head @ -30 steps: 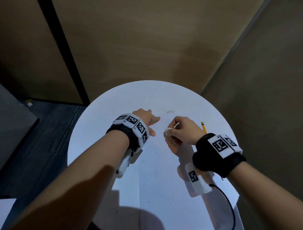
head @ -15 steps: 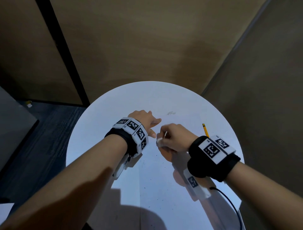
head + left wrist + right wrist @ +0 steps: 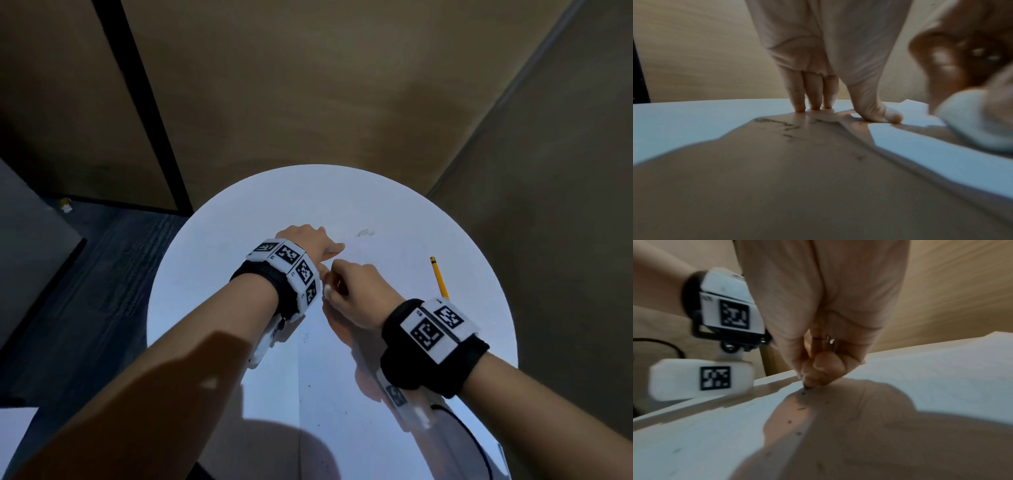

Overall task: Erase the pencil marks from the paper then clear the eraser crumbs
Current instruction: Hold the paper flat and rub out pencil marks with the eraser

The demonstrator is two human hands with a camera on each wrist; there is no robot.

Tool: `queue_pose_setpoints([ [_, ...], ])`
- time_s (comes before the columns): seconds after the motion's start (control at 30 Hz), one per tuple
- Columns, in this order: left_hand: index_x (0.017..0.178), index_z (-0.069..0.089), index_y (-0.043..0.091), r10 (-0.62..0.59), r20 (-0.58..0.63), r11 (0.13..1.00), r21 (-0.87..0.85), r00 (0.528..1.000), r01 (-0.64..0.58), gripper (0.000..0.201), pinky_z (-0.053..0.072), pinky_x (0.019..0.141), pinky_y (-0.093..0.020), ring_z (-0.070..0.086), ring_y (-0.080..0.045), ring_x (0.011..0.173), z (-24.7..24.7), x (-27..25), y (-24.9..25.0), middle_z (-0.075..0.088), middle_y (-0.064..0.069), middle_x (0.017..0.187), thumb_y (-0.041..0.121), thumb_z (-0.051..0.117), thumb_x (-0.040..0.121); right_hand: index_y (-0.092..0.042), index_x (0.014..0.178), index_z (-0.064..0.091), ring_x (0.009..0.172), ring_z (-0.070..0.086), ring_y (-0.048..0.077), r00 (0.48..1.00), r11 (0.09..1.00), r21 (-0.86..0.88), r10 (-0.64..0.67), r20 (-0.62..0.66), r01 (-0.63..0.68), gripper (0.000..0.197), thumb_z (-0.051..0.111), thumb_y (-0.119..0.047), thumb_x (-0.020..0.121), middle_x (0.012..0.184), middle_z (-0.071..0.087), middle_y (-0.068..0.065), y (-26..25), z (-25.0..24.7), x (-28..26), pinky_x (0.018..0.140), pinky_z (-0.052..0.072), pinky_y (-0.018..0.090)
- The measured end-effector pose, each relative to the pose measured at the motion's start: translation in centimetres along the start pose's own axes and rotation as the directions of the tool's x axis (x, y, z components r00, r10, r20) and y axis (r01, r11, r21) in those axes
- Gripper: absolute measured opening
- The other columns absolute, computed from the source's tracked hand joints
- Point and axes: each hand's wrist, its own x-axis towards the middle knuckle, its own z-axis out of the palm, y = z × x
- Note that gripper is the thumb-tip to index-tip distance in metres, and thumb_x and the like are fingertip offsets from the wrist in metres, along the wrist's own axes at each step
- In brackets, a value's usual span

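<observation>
Rubbing is the step in hand: the right hand [image 3: 356, 294] pinches a small white rounded eraser [image 3: 327, 292] against the smooth white sheet of paper [image 3: 329, 383] on the round white table [image 3: 239, 212]. The left hand [image 3: 308, 243] presses flat, fingers straight. Dark gritty crumbs [image 3: 800, 408] dot the sheet; sweeping them likely follows.

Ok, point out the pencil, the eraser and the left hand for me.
pencil [image 3: 438, 278]: head view, mid-shaft.
eraser [image 3: 974, 123]: left wrist view, rounded white end.
left hand [image 3: 305, 241]: head view, back of hand.
</observation>
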Motion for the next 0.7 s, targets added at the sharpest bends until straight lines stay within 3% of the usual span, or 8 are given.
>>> queue_pose_setpoints([
  [0.13,0.146,0.028,0.038,-0.002,0.008,1.0,0.005,1.0,0.002,0.06,0.044,0.095,-0.037,0.043,-0.03,0.128,-0.1,0.0,-0.1,0.029,-0.006,0.153,0.045,0.054,0.093,-0.028,0.065,0.034,0.065,0.043,0.014,0.984,0.996,-0.065,-0.042,0.176,0.054,0.034,0.05,-0.011,0.091,0.068,0.046,-0.005,-0.6,-1.0,-0.9,0.05,0.032,0.01],
  [0.23,0.146,0.026,0.043,-0.007,-0.021,1.0,-0.003,1.0,0.007,0.059,0.042,0.097,-0.037,0.039,-0.027,0.132,0.1,-0.3,-0.1,0.022,0.0,0.157,0.041,0.054,0.094,-0.015,0.079,0.046,0.075,0.045,0.016,0.998,1.0,-0.002,0.022,0.066,-0.022,0.013,0.051,-0.014,0.091,0.086,0.06,0.007,-0.4,-1.0,0.3,0.055,0.03,0.02],
  [0.33,0.147,0.022,0.042,-0.006,-0.014,1.0,-0.007,1.0,0.006,0.061,0.04,0.1,-0.037,0.036,-0.027,0.136,0.1,-0.3,-0.1,0.015,0.0,0.159,0.044,0.053,0.094,-0.015,0.086,0.042,0.078,0.043,0.018,1.0,1.0,-0.001,0.024,0.016,-0.024,0.008,0.046,-0.015,0.093,0.096,0.063,0.011,-0.2,0.0,-0.1,0.064,0.029,0.025],
  [0.47,0.147,0.024,0.041,0.003,-0.014,1.0,-0.008,1.0,-0.003,0.064,0.041,0.098,-0.036,0.037,-0.027,0.135,-0.1,-0.4,-0.2,0.017,0.001,0.158,0.05,0.054,0.091,-0.02,0.072,0.041,0.072,0.044,0.015,0.984,0.999,-0.031,-0.012,0.178,0.017,0.022,0.051,-0.014,0.091,0.074,0.052,-0.005,-0.2,-0.8,-1.0,0.051,0.031,0.017],
  [0.6,0.145,0.027,0.043,-0.016,-0.036,0.999,-0.047,0.999,0.014,0.059,0.04,0.099,-0.036,0.039,-0.025,0.134,0.2,-0.6,-0.2,0.026,0.004,0.155,0.048,0.053,0.092,-0.012,0.085,0.052,0.078,0.045,0.013,0.998,0.995,0.077,0.068,-0.01,-0.067,0.008,0.054,-0.018,0.091,0.087,0.06,0.004,0.6,-0.6,0.4,0.052,0.03,0.008],
  [0.7,0.145,0.028,0.043,-0.004,-0.028,1.0,-0.027,1.0,0.004,0.054,0.041,0.097,-0.035,0.04,-0.026,0.132,0.0,-0.6,-0.2,0.024,0.003,0.156,0.046,0.05,0.095,-0.016,0.082,0.042,0.074,0.043,0.013,1.0,1.0,0.022,0.015,0.0,-0.015,0.014,0.046,-0.016,0.095,0.083,0.055,0.001,0.6,0.2,-0.7,0.051,0.03,0.009],
])
